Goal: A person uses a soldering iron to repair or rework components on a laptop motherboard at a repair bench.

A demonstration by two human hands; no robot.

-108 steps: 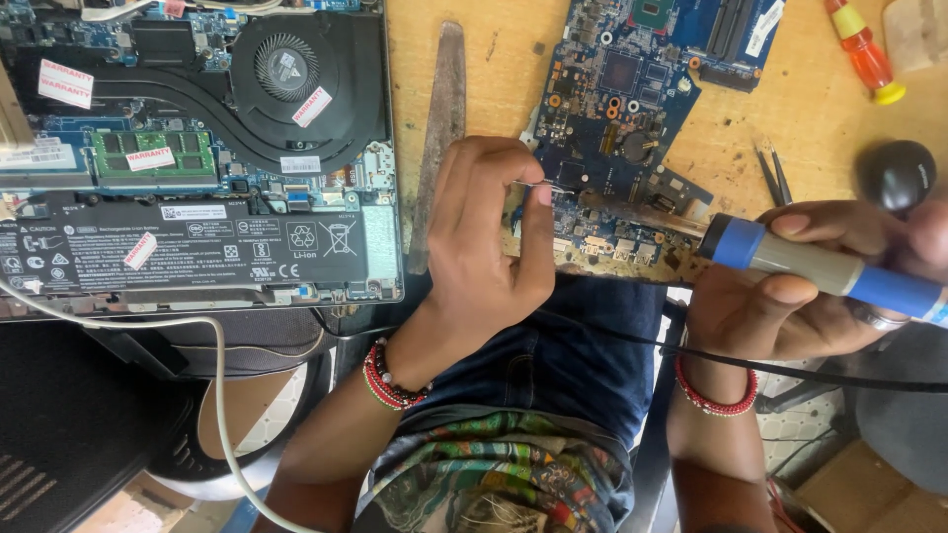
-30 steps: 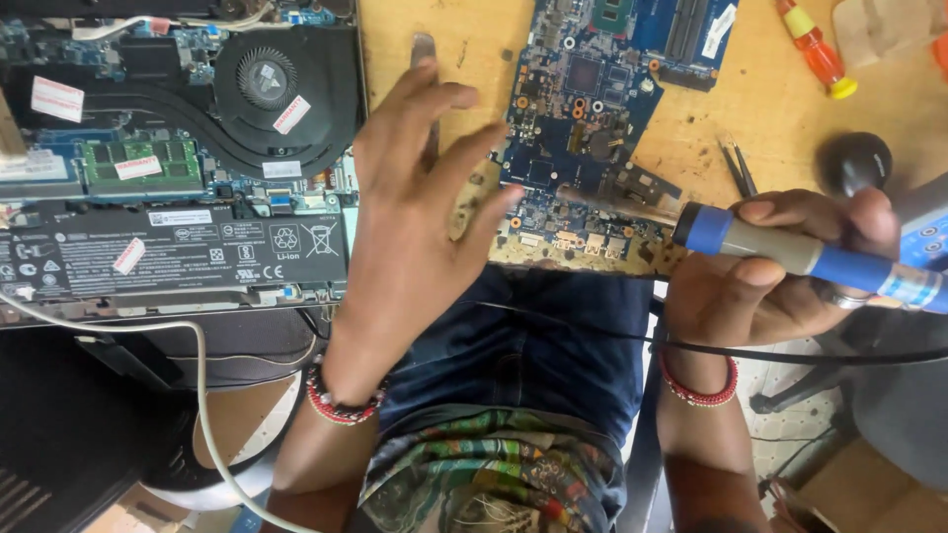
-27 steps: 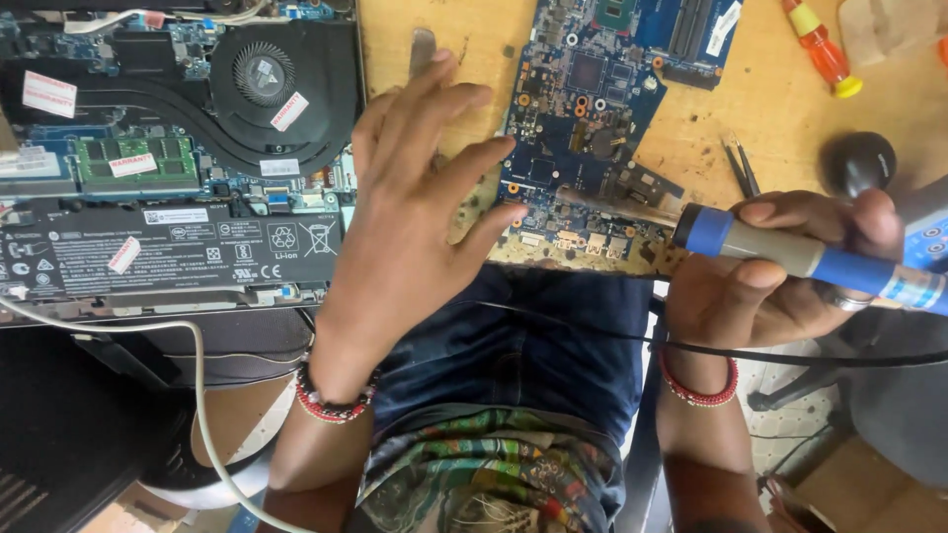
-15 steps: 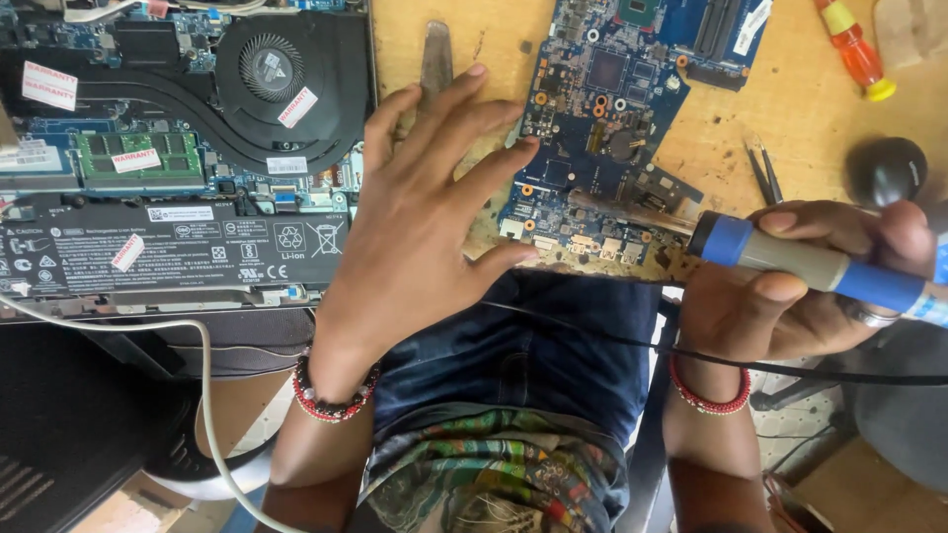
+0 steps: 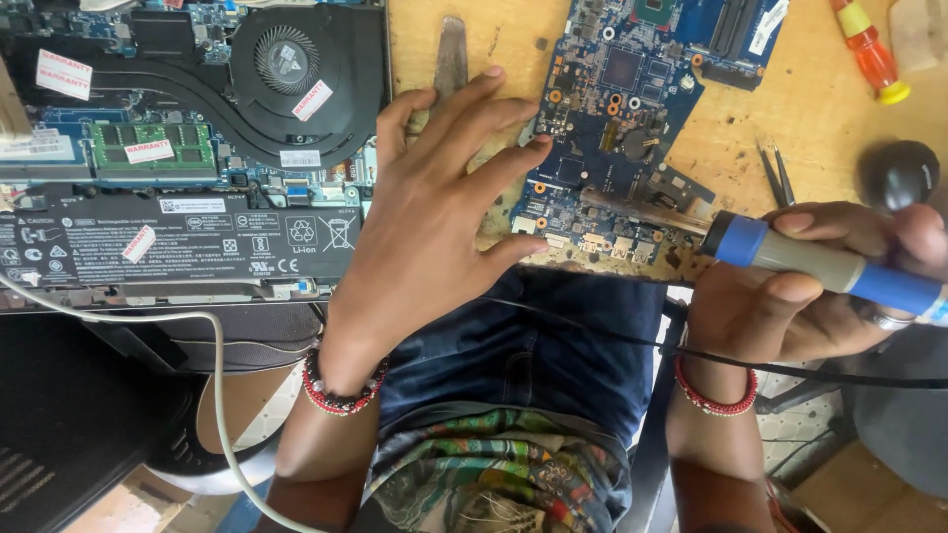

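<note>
Worn yellow wooden tabletop (image 5: 513,39) fills the upper view, scuffed and spotted with small burn marks, and the person sits at its near edge in dark jeans. On it the left hand (image 5: 434,222) lies spread and released, its fingers (image 5: 494,118) fanned out with nothing held: the tips of the longer ones rest on the left edge of the blue bare laptop circuit board (image 5: 632,118), pinning it flat, while the palm covers the tabletop just beside it. The right hand (image 5: 820,286) is clenched around the blue-and-grey handled soldering iron (image 5: 829,266), whose metal tip points left and reaches the lower part of the board, near the row of connectors at its bottom edge; whether the tip touches a joint cannot be told. Its black cord runs across the lap. As a judgement, the work on the board is under way and unfinished: the board lies out of any case, steadied and with the iron at it. Just past the left fingers a flat grey metal pry tool (image 5: 452,54) lies on the wood. To the left sits the opened black laptop base (image 5: 188,148), fan, memory and battery exposed. To the right lie thin metal tweezers (image 5: 775,173) and a red-and-yellow screwdriver (image 5: 869,49).
</note>
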